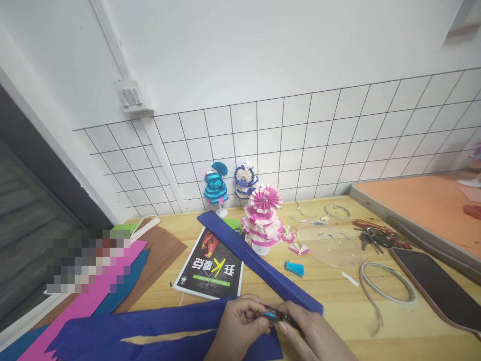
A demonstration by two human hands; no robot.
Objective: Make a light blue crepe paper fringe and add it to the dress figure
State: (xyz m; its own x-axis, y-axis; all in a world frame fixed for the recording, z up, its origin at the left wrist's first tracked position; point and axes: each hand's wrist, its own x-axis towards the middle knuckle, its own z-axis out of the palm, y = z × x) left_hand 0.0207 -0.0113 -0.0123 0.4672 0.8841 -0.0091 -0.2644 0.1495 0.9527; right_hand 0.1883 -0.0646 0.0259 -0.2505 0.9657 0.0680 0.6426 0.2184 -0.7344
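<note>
My left hand (244, 321) and my right hand (310, 328) meet low in the middle, fingers closed. Between them is a small dark tool (285, 318), gripped by my right hand; its kind is partly hidden by the fingers. A small bright blue piece (269, 315) shows at the tool's left end, pinched by my left fingers. Under my hands lies dark blue crepe paper (150, 326) with a long slit. A folded dark blue strip (259, 260) runs diagonally behind them. Beyond it stands a pink and white tiered paper ornament (263, 220).
A booklet (210, 271) lies under the strip. Blue ornaments (215, 188) stand near the wall grid. A blue tassel-like paper piece (294, 268), ribbon coil (389, 283), keys (372, 238) and phone (436, 286) lie right. Coloured sheets (90, 301) lie left.
</note>
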